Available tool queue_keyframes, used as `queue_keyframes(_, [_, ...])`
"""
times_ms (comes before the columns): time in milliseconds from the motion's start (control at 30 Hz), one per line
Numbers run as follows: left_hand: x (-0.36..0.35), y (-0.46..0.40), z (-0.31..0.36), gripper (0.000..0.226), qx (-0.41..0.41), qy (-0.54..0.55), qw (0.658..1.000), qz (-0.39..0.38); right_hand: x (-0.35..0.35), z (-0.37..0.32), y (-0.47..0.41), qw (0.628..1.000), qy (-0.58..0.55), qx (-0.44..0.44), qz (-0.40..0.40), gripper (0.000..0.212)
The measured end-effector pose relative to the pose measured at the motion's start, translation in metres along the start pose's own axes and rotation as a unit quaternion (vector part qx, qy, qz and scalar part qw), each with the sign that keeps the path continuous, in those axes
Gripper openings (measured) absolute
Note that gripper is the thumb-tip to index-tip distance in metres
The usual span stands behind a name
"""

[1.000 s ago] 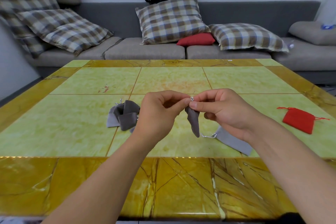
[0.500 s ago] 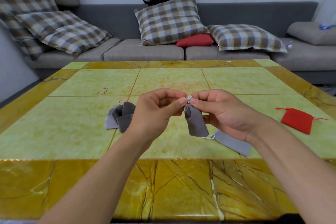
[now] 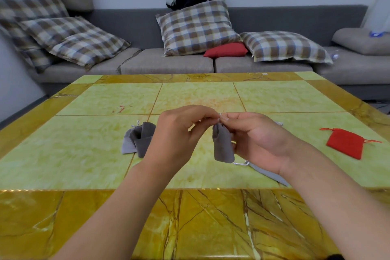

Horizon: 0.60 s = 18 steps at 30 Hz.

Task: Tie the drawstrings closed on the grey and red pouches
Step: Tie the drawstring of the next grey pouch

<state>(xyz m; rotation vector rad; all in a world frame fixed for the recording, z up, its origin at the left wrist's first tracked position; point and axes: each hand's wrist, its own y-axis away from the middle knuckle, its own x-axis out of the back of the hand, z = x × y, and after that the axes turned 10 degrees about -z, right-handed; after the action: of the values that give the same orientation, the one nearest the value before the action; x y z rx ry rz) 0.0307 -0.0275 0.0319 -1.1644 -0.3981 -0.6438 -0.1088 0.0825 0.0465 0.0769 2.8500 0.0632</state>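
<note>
Both hands are up over the green marble table point(image 3: 84, 154). The left hand point(image 3: 179, 133) and right hand point(image 3: 255, 139) meet fingertip to fingertip, each pinching the drawstring at the neck of a dark grey pouch point(image 3: 222, 145), which hangs from that pinch above the tabletop. A heap of grey pouches point(image 3: 138, 139) lies on the table left of the hanging pouch. A light grey pouch point(image 3: 268, 173) lies below the right wrist, and a red pouch point(image 3: 346, 142) far right.
</note>
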Motion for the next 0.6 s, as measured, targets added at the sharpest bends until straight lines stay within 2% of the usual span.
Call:
queue_keyframes(100, [0.0028,-0.0014,-0.0039,0.009,-0.009,-0.009,1.000,-0.006,-0.0045,0.0013,-0.0023,0.999,-0.034,-0.023,0.014,0.016])
queue_keyframes(233, [0.0031,-0.0012,-0.0031,0.008,-0.019,-0.005,0.999,-0.031,-0.0097,0.0011,-0.0026,0.996,0.042,-0.024,0.072,0.027])
queue_keyframes(367, [0.0000,-0.0007,-0.0047,0.009,-0.039,-0.021,0.999,-0.028,-0.0096,0.0022,-0.0008,0.993,0.047,-0.007,0.109,0.023])
queue_keyframes(500, [0.0004,-0.0001,-0.0030,0.008,-0.072,-0.076,0.994,-0.013,-0.0084,0.0008,-0.0024,0.990,0.021,-0.025,0.139,0.015])
queue_keyframes(600, [0.0008,-0.0026,-0.0023,0.007,-0.091,-0.099,0.990,-0.047,-0.0056,0.0016,-0.0029,0.986,0.002,-0.042,0.159,0.013])
